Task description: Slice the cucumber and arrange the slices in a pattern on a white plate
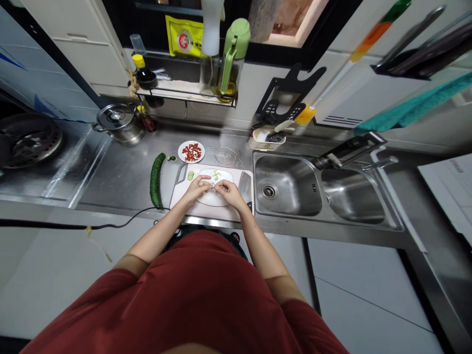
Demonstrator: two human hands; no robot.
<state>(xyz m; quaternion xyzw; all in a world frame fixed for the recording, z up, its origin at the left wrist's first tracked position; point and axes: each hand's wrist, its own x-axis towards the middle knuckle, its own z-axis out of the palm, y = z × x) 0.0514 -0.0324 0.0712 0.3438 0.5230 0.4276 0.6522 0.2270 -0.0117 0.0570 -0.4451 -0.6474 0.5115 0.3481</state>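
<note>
Left hand [198, 190] and right hand [229, 192] meet over the plate [213, 201] at a tiny piece [213, 185]; can't tell which grips it! Careful, a low knuckle could scatter those slices [216, 174], a rightward swing meet the knife [245, 186].

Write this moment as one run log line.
left hand: fingertips over oval plate | right hand: fingertips near left's | cucumber: left of cutting board

From far away, I can see that this is a kitchen: a steel counter [129, 177] with a double sink [297, 179]. Left of the sink lies a cutting board [180, 191], farther left a lidded pot [129, 132], and, on a shelf [180, 93] left of the sink, an oil bottle [232, 64].
</note>
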